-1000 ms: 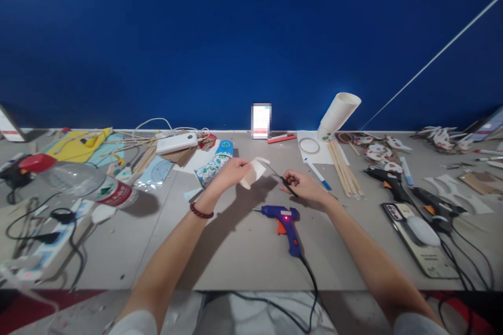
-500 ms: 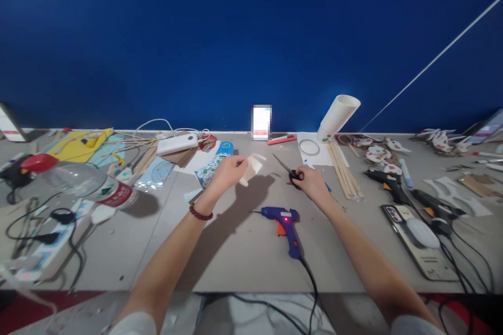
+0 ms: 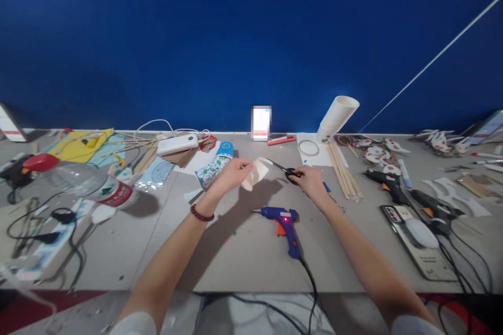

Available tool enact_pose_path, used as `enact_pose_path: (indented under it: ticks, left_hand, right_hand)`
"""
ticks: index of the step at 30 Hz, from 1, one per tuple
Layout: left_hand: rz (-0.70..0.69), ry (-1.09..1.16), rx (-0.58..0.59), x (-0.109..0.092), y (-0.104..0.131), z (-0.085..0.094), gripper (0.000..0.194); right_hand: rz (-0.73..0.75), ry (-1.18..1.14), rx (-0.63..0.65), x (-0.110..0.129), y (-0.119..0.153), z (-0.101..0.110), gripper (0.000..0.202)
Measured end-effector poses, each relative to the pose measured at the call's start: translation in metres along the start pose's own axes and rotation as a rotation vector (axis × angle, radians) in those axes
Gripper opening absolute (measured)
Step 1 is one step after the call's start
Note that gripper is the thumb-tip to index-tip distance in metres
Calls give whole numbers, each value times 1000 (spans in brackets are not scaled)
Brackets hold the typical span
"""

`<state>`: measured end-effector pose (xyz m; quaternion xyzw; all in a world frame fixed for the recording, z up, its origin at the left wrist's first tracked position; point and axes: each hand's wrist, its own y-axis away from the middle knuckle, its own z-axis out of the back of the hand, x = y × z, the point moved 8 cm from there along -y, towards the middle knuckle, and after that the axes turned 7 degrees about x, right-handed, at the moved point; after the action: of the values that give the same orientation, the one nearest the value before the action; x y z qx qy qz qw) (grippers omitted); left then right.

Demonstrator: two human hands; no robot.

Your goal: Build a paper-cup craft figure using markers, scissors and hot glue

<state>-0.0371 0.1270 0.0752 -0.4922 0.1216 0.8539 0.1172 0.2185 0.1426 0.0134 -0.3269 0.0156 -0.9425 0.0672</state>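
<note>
A white piece of paper or thin card [image 3: 259, 170] is pinched in my left hand [image 3: 234, 172], held above the table. My right hand [image 3: 309, 179] grips black-handled scissors [image 3: 291, 174], whose blades point left and meet the upper right edge of the white piece. Whether the blades are apart cannot be made out. Below both hands a blue glue gun [image 3: 281, 214] with an orange trigger lies on its side, its red light lit and its nozzle to the left. Behind my left hand lies a blue-and-white patterned paper cup shape [image 3: 214, 165].
A leaning stack of white paper cups [image 3: 338, 118] and wooden sticks [image 3: 343, 170] lie at right. Farther right are black glue guns [image 3: 387, 183] and a phone [image 3: 420, 246]. A plastic bottle [image 3: 86, 180] and power strip [image 3: 63, 241] occupy the left. A lit screen [image 3: 261, 123] stands behind.
The scissors have moved left, and the white piece has shifted slightly right and turned, so the blades now reach its edge. The glue gun has stayed put.
</note>
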Motion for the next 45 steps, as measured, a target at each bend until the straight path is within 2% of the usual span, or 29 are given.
enact_pose_path:
  ticks: [4, 10, 14, 17, 20, 22, 29, 33, 37, 41, 45]
  left_hand:
    - [-52, -36, 53, -6, 2, -9, 35]
    - [-179, -311, 27, -33, 9, -12, 35]
    - [-239, -456, 59, -43, 13, -19, 32]
    - [-278, -568, 59, -43, 13, -24, 29]
    - [-309, -704, 41, -42, 13, -27, 25]
    - [-342, -770, 65, -43, 14, -31, 26]
    - [-408, -877, 109, -45, 17, -43, 31]
    - [-329, -970, 86, -37, 13, -36, 30]
    - [-272, -858, -29, -37, 12, -15, 28]
    - [-180, -617, -175, -34, 12, 0, 30]
    - [-97, -422, -125, -16, 2, -6, 26]
  right_hand:
    - [25, 30, 29, 6, 0, 2, 12]
    - [65, 89, 81, 17, 6, 1, 17]
    - [133, 78, -23, 37, 14, 8, 20]
    - [231, -80, -87, 61, 23, 16, 24]
    - [246, -289, -15, 77, 30, 14, 26]
    - [236, -349, 22, 83, 33, 12, 28]
    - [244, -319, 2, 87, 37, 9, 19]
    - [281, -260, -30, 85, 35, 14, 15]
    - [190, -348, -52, 65, 27, 19, 19]
    - [65, -416, 52, 50, 22, 8, 30]
    - [13, -461, 149, 50, 23, -4, 35]
